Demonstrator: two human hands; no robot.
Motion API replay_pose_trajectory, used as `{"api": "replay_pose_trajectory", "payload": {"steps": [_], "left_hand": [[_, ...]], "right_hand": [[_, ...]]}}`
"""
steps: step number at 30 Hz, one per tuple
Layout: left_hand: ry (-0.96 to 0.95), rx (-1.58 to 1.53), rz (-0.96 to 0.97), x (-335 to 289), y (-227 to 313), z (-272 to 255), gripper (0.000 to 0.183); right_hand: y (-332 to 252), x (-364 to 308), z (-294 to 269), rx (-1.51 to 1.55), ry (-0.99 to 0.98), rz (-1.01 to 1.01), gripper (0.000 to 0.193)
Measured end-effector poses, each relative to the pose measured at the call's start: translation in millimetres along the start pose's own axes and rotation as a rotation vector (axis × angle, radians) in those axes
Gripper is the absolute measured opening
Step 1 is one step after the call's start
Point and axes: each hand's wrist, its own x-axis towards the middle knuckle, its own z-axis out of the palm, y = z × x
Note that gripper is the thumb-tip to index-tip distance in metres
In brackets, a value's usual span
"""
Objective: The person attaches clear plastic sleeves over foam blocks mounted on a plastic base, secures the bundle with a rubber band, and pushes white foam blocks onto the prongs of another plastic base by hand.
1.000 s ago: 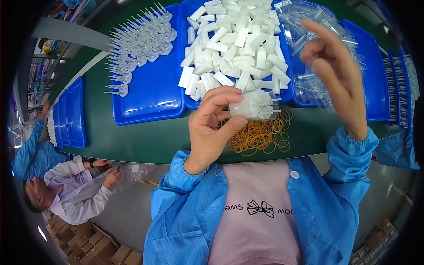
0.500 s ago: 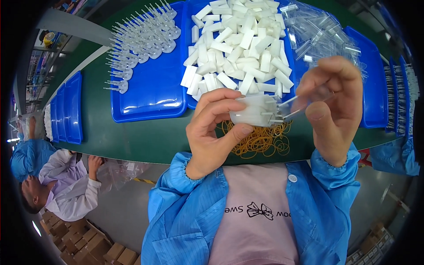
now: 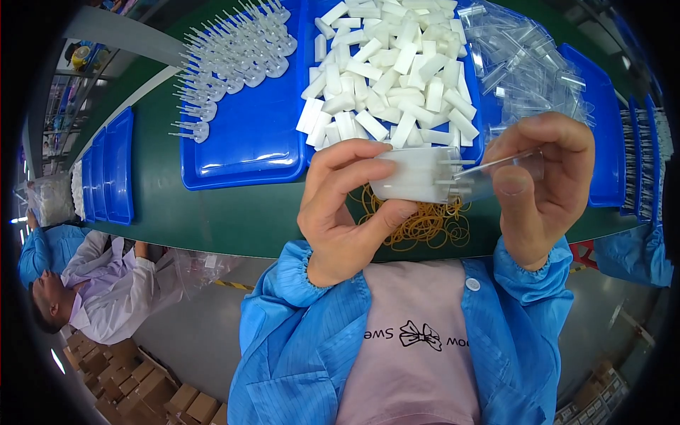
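Note:
Between the thumb and fingers of my left hand (image 3: 336,212) is a white plastic block (image 3: 411,173), held sideways. Thin translucent prongs stick out of its right end. My right hand (image 3: 545,188) pinches a clear plastic sleeve (image 3: 489,183), its left end at the prong tips. Whether the prongs reach inside the sleeve I cannot tell through the clear plastic. Both hands are raised over the near side of the green table. Beneath the block lies a heap of tan rubber bands (image 3: 425,230), partly hidden by my left hand.
Many white blocks (image 3: 386,74) fill a blue tray ahead. Left of it, a blue tray (image 3: 241,159) carries rows of clear pronged pieces (image 3: 234,67). Clear plastic sleeves (image 3: 520,60) lie heaped at the right. Two people in work coats sit at the far left.
My right hand has shifted slightly right and down with the clear sleeve. The white block is turned a little, its prongs now close to the sleeve. The view has tilted slightly.

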Motion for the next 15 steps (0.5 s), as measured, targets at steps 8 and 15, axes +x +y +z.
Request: {"api": "replay_pose_trajectory", "payload": {"steps": [8,15], "left_hand": [[0.008,-0.017,0.045,0,1,1,0.052],[0.022,0.083,0.052,-2,5,-1,0.049]], "right_hand": [[3,-1,-5,0.050,-0.062,-0.029,0.041],[8,-7,5,0.060,-0.029,-0.061,0.043]]}}
